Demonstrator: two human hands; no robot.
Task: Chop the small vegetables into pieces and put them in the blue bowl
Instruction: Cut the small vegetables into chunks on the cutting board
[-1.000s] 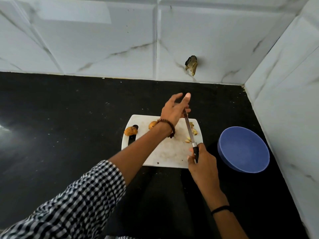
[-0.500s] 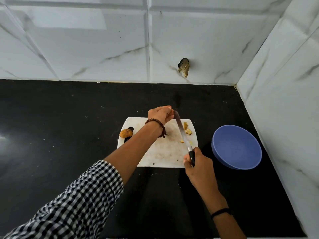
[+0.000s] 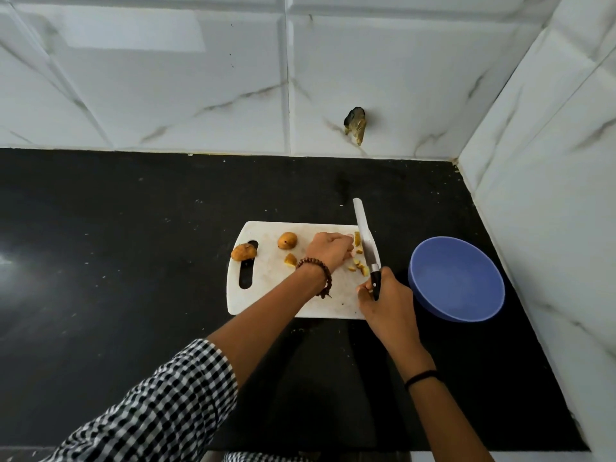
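Observation:
On the black counter lies a white cutting board (image 3: 266, 295). Two whole small brown vegetables sit on it, one (image 3: 244, 252) at the left edge by the handle slot and one (image 3: 287, 240) further right, with a cut chunk (image 3: 290, 260) below. Several yellow chopped pieces (image 3: 359, 265) lie near the board's right side. My left hand (image 3: 328, 250) is curled over the pieces next to the blade; what it holds is hidden. My right hand (image 3: 388, 300) grips the black handle of a knife (image 3: 366, 241), whose blade points away along the board's right edge. The blue bowl (image 3: 456, 280) stands empty, right of the board.
White marble-pattern tiled walls close the counter at the back and on the right, forming a corner behind the bowl. A dark broken hole (image 3: 355, 125) shows in the back wall. The black counter (image 3: 116, 261) stretches to the left of the board.
My left hand dropped from raised with open fingers to curled down on the board beside the blade. The knife shifted to the board's right edge, by the chopped pieces.

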